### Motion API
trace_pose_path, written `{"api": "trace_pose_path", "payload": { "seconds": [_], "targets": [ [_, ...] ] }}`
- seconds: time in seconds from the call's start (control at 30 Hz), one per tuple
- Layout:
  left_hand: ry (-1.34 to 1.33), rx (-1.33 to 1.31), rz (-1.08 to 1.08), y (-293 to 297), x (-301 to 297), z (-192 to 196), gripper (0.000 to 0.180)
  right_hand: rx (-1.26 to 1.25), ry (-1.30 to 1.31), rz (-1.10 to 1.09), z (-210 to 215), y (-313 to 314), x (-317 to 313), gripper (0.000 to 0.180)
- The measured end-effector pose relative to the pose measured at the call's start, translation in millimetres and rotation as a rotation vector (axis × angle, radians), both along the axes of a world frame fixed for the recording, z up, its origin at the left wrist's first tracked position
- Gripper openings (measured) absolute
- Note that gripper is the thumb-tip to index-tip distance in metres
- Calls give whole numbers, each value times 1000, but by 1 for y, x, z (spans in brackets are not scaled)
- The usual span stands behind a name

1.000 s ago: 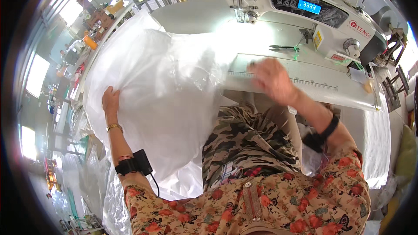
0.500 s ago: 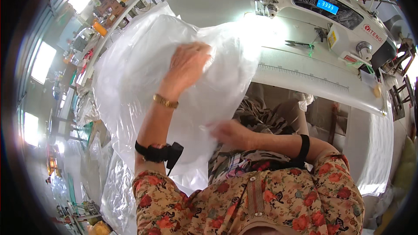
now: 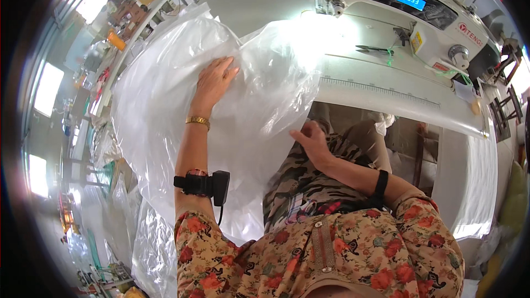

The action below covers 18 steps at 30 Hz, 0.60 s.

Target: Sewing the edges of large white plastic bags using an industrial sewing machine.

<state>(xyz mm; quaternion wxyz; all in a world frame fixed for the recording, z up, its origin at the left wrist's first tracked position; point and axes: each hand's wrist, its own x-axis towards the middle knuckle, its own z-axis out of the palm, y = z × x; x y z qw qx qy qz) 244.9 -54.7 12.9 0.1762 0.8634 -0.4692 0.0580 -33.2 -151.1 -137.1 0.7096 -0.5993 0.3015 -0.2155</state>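
A large sheet of clear, whitish plastic film point(image 3: 160, 77) is draped in soft folds over the sewing table and down across my lap. Flat on its upper part rests my left hand point(image 3: 216, 81), fingers stretched out and slightly spread. My right hand point(image 3: 312, 140) is at the film's right edge, above my camouflage-patterned trousers. Its fingers are curled and the thumb points left onto the film; whether the edge is caught between them is hidden.
A white sewing machine point(image 3: 430, 27) with a lit display stands at the far right, its lamp glaring by the needle. Small dark thread snips point(image 3: 372, 49) lie on the table near a printed ruler point(image 3: 381, 91). A cluttered bench point(image 3: 127, 49) runs along the left.
My left hand has moved left and opened from a bunched grip to lie flat. My right hand, blurred before, has moved right and up to the film's edge. The view has shifted slightly.
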Motion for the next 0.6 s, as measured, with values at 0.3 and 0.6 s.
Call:
{"api": "trace_pose_path", "payload": {
  "seconds": [0.3, 0.6],
  "targets": [
    [-202, -105, -14, 31, 2, -15, 48, 125, -92, 584, 51, -9, -38, 31],
    [-226, -284, -82, 5, -74, 57, 23, 235, -155, 622, 82, 17, -61, 28]
  ]
}}
